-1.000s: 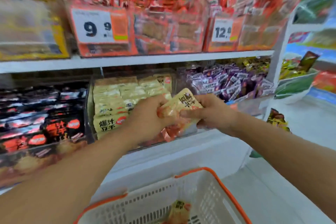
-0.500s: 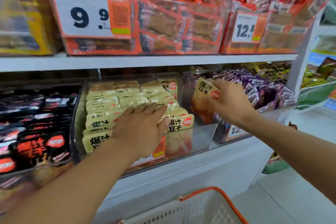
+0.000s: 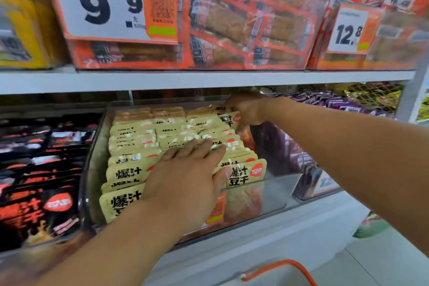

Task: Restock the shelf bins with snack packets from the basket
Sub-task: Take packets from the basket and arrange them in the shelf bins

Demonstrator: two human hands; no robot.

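Observation:
A clear bin [image 3: 276, 195] on the middle shelf holds rows of beige snack packets [image 3: 130, 172] standing on edge. My left hand [image 3: 188, 176] lies flat on the packets in the bin's front half, fingers straight. My right hand [image 3: 248, 109] reaches to the bin's back right corner under the upper shelf and pinches a beige snack packet [image 3: 228, 118] at the rear of the right row. Only the orange rim of the basket [image 3: 278, 267] shows at the bottom edge.
Black packets [image 3: 41, 183] fill the bin to the left, purple ones [image 3: 329, 104] the bin to the right. The upper shelf [image 3: 209, 79] carries orange packets behind price cards 9.9 [image 3: 104, 4] and 12.8 [image 3: 348, 30]. Floor lies at the lower right.
My right hand carried the packet from in front of the purple bin to the back right of the beige bin. My left hand stayed flat on the rows. The view moved closer.

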